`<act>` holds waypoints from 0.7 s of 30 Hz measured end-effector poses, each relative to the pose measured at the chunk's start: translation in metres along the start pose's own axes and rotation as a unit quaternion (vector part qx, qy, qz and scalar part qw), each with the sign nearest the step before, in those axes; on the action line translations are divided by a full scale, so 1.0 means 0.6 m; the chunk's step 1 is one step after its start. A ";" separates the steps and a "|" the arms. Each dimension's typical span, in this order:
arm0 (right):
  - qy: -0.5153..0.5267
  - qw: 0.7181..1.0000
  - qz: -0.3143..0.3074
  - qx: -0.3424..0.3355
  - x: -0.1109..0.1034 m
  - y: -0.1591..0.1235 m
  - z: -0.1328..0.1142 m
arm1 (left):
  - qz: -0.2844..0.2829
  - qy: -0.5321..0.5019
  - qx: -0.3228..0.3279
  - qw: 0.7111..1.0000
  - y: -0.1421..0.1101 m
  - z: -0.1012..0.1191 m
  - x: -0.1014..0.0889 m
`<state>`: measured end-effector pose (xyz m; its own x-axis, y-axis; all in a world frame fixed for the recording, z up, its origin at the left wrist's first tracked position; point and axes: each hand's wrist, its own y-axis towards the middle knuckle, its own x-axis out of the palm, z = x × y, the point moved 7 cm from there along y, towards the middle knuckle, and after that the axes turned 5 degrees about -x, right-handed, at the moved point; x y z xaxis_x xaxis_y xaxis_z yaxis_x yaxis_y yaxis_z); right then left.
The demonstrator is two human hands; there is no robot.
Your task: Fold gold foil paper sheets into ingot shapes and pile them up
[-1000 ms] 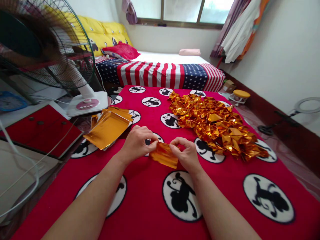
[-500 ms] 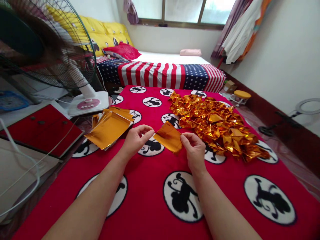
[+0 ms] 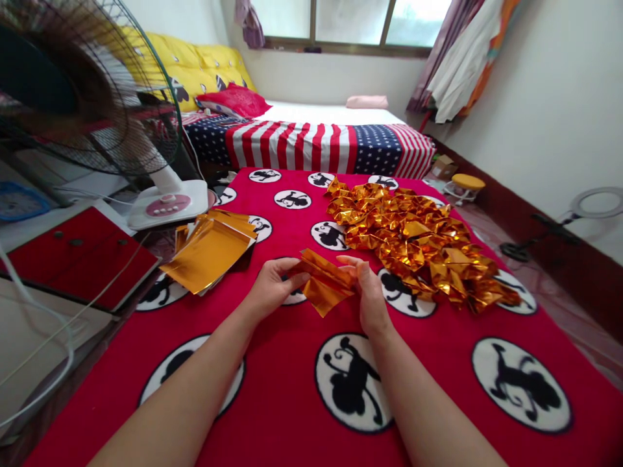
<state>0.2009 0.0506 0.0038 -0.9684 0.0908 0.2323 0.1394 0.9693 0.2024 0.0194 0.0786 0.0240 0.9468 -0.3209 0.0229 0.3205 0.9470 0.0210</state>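
Observation:
A creased piece of gold foil paper (image 3: 325, 285) is held up between my two hands over the red cloth. My left hand (image 3: 276, 284) pinches its left corner between thumb and fingers. At the opposite edge, my right hand (image 3: 368, 292) has its fingers around the paper's right end; the thumb is partly hidden. A stack of flat gold foil sheets (image 3: 209, 253) lies beyond my left hand, its edges uneven. To the right of my hands spreads a heap of folded gold foil pieces (image 3: 409, 237), shiny and puffed up.
The red cloth (image 3: 277, 383) with black-and-white monkey circles covers the surface under my hands. At the left stands a fan (image 3: 168, 201) with spinning blades, beside a red panel (image 3: 82, 253). A bed (image 3: 292, 143) is behind; a yellow stool (image 3: 467, 182) sits at the right.
The foil paper was turned and flattened between my hands, and now shows a raised fold along its length. My right hand has shifted from a fingertip pinch to fingers around the paper's end.

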 end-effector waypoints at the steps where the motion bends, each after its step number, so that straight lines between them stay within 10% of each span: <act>1: 0.008 1.000 -0.006 0.007 0.002 0.000 0.001 | 0.001 0.012 0.009 1.000 0.000 0.004 0.000; 14: 0.014 1.000 -0.028 -0.001 0.016 -0.006 -0.017 | 0.045 0.002 0.075 0.996 -0.004 0.024 -0.016; 21: -0.080 0.996 -0.014 -0.047 0.011 0.001 -0.029 | -0.056 -0.028 0.032 0.998 -0.009 0.020 0.007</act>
<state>0.1982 0.0481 0.0218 -0.9917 0.1066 0.0723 0.1235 0.9469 0.2968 0.0212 0.0720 0.0362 0.9015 -0.4267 0.0721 0.4200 0.9029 0.0912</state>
